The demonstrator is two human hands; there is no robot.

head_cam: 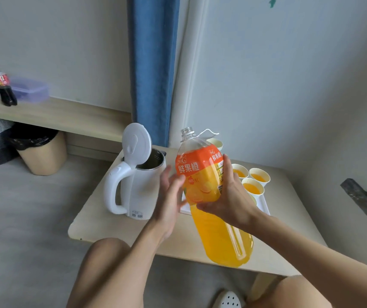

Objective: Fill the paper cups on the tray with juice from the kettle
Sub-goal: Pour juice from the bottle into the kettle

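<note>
Head view: closest, at the very bottom, a white slipper with holes (229,300) sits on the floor. Just past it, the right hand (229,196) is wrapped round the side of a big clear plastic bottle of orange juice (220,230) with an orange label. The bottle has no cap. It leans with its neck up, held above the light wooden bench (111,218). The left hand (169,196) is open with its fingers spread, and the tips are at the bottle's other side.

Left of the bottle, a white plastic kettle (138,185) stands on the bench with its round lid flipped up. Behind the right hand is a white tray (264,203) with white paper cups (252,187) on it. Three of them show orange juice inside.

Far back are a blue curtain (153,63) and a long wooden shelf (55,116) with a dark cola bottle (2,87) on it.
</note>
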